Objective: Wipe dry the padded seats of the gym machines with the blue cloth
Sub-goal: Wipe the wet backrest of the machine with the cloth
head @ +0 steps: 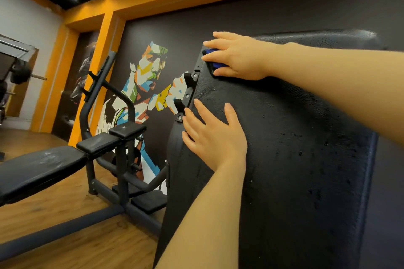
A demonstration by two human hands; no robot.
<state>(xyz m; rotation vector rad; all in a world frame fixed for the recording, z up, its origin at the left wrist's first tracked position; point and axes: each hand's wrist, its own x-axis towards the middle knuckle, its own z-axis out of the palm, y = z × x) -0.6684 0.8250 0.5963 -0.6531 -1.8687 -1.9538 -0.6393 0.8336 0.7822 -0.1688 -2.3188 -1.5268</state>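
A large black padded seat back (pixel 284 148) fills the right half of the view, tilted, with water droplets scattered over its surface. My right hand (pixel 236 59) presses the blue cloth (pixel 215 59) flat against the pad's upper left corner; only a small part of the cloth shows between the fingers. My left hand (pixel 213 137) rests flat on the pad's left edge lower down, fingers straight, holding nothing.
A black bench machine (pixel 43 168) with padded seat and dark metal frame stands to the left on the wooden floor (pixel 72 220). Black brackets (pixel 188 89) stick out from the pad's left edge. A colourful mural covers the dark wall behind.
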